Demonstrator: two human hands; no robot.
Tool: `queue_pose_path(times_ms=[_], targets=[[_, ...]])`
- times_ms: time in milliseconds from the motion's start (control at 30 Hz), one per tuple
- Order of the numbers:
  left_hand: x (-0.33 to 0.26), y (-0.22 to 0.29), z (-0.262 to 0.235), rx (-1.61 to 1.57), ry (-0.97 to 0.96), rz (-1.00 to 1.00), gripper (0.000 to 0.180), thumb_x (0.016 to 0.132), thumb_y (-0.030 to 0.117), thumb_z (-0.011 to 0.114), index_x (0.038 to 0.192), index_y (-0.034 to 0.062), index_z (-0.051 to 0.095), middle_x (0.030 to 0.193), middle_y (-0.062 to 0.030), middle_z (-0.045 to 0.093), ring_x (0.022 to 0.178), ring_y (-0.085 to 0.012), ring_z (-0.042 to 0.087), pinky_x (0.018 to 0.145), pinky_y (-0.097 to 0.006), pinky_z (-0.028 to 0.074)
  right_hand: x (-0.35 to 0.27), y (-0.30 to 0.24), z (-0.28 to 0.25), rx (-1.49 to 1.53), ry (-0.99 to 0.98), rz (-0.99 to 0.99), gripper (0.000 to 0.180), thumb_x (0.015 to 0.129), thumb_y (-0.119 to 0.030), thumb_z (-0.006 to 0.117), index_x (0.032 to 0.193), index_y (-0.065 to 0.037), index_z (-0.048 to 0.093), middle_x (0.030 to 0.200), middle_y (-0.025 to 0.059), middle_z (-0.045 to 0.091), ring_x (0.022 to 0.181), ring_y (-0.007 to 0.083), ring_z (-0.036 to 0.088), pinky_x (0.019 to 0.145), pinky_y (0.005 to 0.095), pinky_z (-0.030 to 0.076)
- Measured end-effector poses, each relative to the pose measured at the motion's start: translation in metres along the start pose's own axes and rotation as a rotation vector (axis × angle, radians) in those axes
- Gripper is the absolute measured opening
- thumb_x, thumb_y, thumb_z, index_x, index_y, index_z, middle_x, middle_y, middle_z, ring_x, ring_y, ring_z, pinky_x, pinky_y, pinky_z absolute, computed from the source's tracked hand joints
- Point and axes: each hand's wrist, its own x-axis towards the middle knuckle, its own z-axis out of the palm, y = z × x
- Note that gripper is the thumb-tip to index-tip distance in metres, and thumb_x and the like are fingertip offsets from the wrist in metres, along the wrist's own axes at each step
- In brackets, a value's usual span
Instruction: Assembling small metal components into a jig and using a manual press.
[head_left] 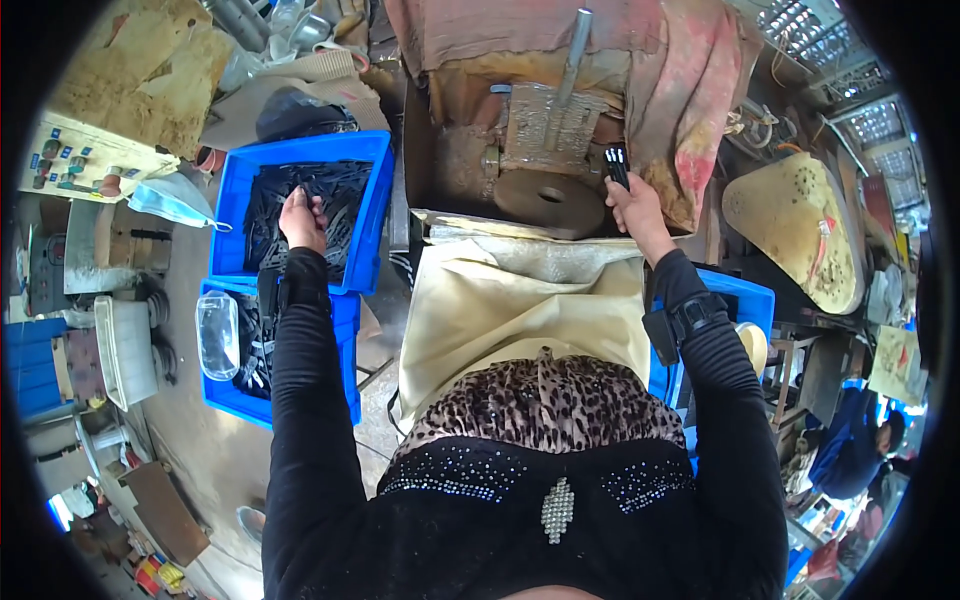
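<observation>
My left hand (303,220) is over the upper blue bin (383,190), with its fingers drawn together. What they hold, if anything, I cannot make out against the dark thin metal strips (342,215) heaped in the bin. My right hand (640,210) is closed on a small bundle of dark strips (617,167) with bright pale ends. It holds the bundle beside the right edge of a round grinding wheel (550,204), which lies flat in a brown-stained metal housing (450,150).
A second blue bin (345,340) with more strips and a clear plastic box (217,335) stands below the first. Cream cloth (520,300) drapes before the housing, and stained red cloth (690,90) hangs over it. Another blue bin (735,290) sits by my right forearm.
</observation>
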Motion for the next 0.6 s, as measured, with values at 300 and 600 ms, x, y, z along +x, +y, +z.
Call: queue_pose_path(times_ms=[300,600], targets=[[-0.084,0.032,0.131,-0.364,-0.410,-0.306,0.016,0.099,0.014,0.049,0.113,0.0077,0.056,0.086,-0.0046,0.063,0.060,-0.0095,0.053,0.049,-0.021,0.044,0.002,0.006,0.000,-0.020,-0.149,0.084,0.018,0.097,-0.021,0.055,0.087,-0.008,0.050,0.070,-0.0003,0.053,0.047,0.0072,0.046,0.040,0.0253,0.038],[-0.146,-0.034,0.202,0.625,-0.728,0.359,0.037,0.097,0.010,0.051,0.134,0.0088,0.051,0.085,-0.0081,0.069,0.071,-0.0160,0.065,0.060,-0.032,0.052,0.010,0.014,0.005,-0.323,0.026,-0.130,0.024,0.092,-0.021,0.057,0.090,0.002,0.055,0.075,0.0229,0.063,0.069,0.0373,0.063,0.063,0.0472,0.048]])
